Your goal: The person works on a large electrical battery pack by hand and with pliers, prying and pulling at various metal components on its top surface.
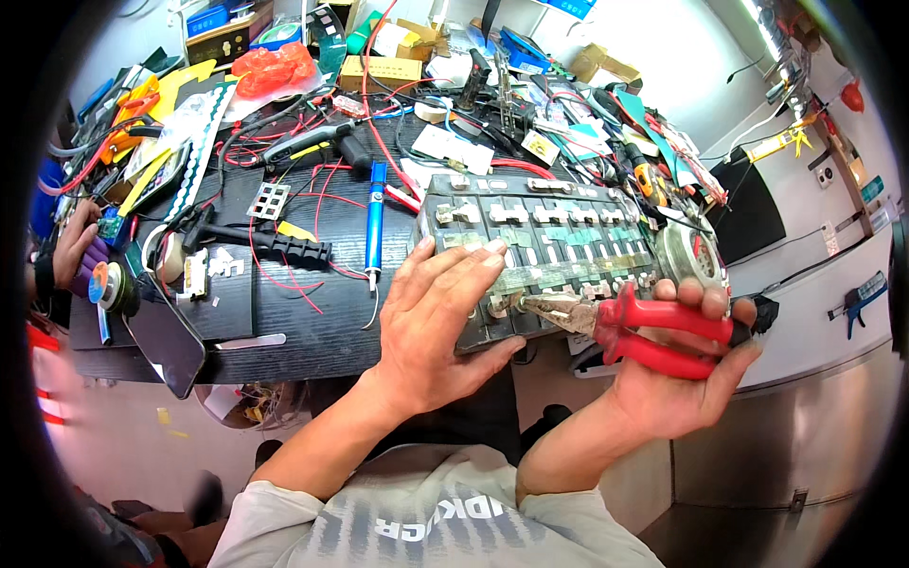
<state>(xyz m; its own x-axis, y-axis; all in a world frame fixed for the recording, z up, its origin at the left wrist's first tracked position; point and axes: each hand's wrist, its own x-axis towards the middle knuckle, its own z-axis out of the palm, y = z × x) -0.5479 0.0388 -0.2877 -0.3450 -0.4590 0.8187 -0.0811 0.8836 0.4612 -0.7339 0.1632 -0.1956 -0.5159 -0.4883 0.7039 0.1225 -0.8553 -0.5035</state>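
Observation:
A battery pack (pixel 530 222) of several dark cells, with metal tabs and strips of greenish tape, lies at the desk's front right. My left hand (pixel 436 322) grips its near left part, fingers over the top and thumb along the front side. My right hand (pixel 696 374) is closed on red-handled pliers (pixel 644 312), whose worn metal jaws touch the pack's near edge, right of my left fingers; whether they hold a tab is unclear. A round silver object (pixel 689 244) sits just right of the pack.
The dark desk (pixel 322 336) carries a blue cylindrical tool (pixel 375 222), a black bar tool (pixel 289 248), red wires, a solder spool (pixel 114 284), a phone (pixel 166 346) and piled parts. Another person's hand (pixel 74 241) is at the far left. A caulking gun (pixel 857 303) hangs on the right.

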